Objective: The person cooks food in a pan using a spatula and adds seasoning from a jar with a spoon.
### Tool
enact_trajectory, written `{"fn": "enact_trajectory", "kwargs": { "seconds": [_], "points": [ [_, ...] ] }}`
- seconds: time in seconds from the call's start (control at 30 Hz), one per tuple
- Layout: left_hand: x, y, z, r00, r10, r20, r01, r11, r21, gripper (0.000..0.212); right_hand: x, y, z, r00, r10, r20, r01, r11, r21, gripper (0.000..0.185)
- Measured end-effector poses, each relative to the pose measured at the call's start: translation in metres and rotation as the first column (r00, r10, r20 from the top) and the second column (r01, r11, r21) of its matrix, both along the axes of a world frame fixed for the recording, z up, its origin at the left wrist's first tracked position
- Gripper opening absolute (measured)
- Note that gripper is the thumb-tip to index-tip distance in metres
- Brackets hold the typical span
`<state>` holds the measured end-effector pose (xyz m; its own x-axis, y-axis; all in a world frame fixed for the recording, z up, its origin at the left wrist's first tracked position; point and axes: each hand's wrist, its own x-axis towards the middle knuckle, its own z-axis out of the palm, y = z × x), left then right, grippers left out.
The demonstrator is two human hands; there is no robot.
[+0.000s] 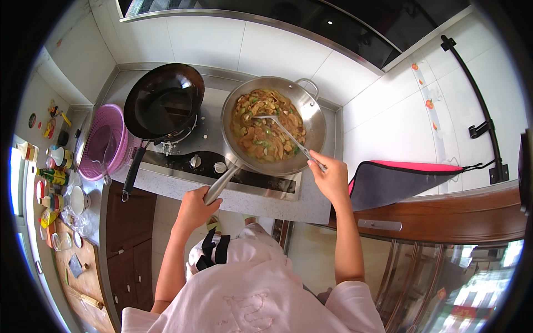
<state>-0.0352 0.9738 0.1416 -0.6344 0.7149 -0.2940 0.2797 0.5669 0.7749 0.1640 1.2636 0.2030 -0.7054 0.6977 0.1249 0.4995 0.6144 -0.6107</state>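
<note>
A stainless steel wok point(314, 125) stands over the right side of the gas stove, holding sliced meat and vegetables point(266, 141) in brown sauce. My left hand point(197, 209) grips the wok's metal handle, which points down and left. With my right hand point(329, 172) I hold the upper end of a metal cooking utensil point(289, 135); its head lies in the food near the wok's middle and is partly hidden. Left of this wok sits a dark wok point(166, 100), tilted, its black handle point(134, 170) reaching over the counter edge.
A purple plastic basket point(123, 137) with a ladle stands left, near a white bowl point(79, 200), several seasoning bottles point(54, 177) and a wooden cutting board point(85, 279). Two stove knobs point(195, 161) face me. A grey and pink cloth point(387, 183) hangs right. The range hood point(266, 21) spans above.
</note>
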Motion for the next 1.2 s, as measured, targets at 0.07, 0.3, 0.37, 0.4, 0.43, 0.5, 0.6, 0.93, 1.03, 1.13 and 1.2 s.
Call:
{"fn": "enact_trajectory", "kwargs": {
  "seconds": [0.07, 0.3, 0.37, 0.4, 0.43, 0.5, 0.6, 0.93, 1.03, 1.13, 1.2],
  "points": [
    [0.001, 0.000, 0.004, 1.000, 0.006, 0.010, -0.006, 1.000, -0.001, 0.032, 0.004, -0.007, 0.003, 0.995, -0.101, 0.023, 0.102, 0.993, -0.051, 0.028],
    [0.000, 0.003, 0.004, 0.999, -0.031, -0.037, 0.030, 0.999, -0.024, 0.029, -0.002, -0.014, -0.027, 0.974, -0.189, -0.123, 0.189, 0.982, -0.015, 0.028],
    [0.001, 0.003, 0.003, 0.997, -0.047, -0.058, 0.046, 0.999, -0.026, 0.029, -0.011, -0.017, -0.039, 0.987, -0.105, -0.122, 0.124, 0.979, 0.162, 0.026],
    [0.000, 0.003, 0.002, 0.997, -0.042, -0.059, 0.042, 0.999, -0.014, 0.030, -0.017, -0.023, -0.042, 0.991, -0.122, -0.062, 0.130, 0.982, 0.137, 0.025],
    [0.000, 0.003, 0.001, 0.997, -0.038, -0.061, 0.038, 0.999, -0.001, 0.030, -0.016, -0.029, -0.051, 0.993, -0.118, -0.003, 0.117, 0.976, 0.182, 0.026],
    [-0.001, 0.003, 0.003, 0.998, -0.040, -0.048, 0.040, 0.999, -0.007, 0.030, -0.011, -0.044, -0.060, 0.997, -0.080, -0.018, 0.082, 0.969, 0.234, 0.027],
    [0.000, 0.004, 0.005, 0.999, -0.038, -0.034, 0.038, 0.999, -0.005, 0.030, 0.007, -0.064, -0.049, 0.994, -0.076, 0.072, 0.059, 0.975, 0.215, 0.028],
    [-0.002, 0.001, 0.004, 0.998, -0.060, -0.031, 0.060, 0.998, 0.016, 0.029, 0.069, -0.066, 0.065, 0.997, 0.011, 0.070, -0.017, 0.996, 0.093, 0.027],
    [-0.002, 0.002, 0.004, 0.999, -0.051, -0.006, 0.051, 0.998, 0.022, 0.029, 0.077, -0.059, 0.134, 0.965, -0.013, 0.262, -0.028, 0.988, 0.151, 0.028],
    [-0.002, 0.002, 0.004, 0.998, -0.058, -0.002, 0.058, 0.998, 0.036, 0.028, 0.077, -0.054, 0.174, 0.919, -0.046, 0.392, -0.040, 0.978, 0.207, 0.029],
    [-0.003, 0.002, 0.003, 0.998, -0.060, -0.006, 0.060, 0.997, 0.041, 0.028, 0.067, -0.049, 0.187, 0.892, -0.049, 0.450, -0.063, 0.971, 0.230, 0.031]
  ]
}}
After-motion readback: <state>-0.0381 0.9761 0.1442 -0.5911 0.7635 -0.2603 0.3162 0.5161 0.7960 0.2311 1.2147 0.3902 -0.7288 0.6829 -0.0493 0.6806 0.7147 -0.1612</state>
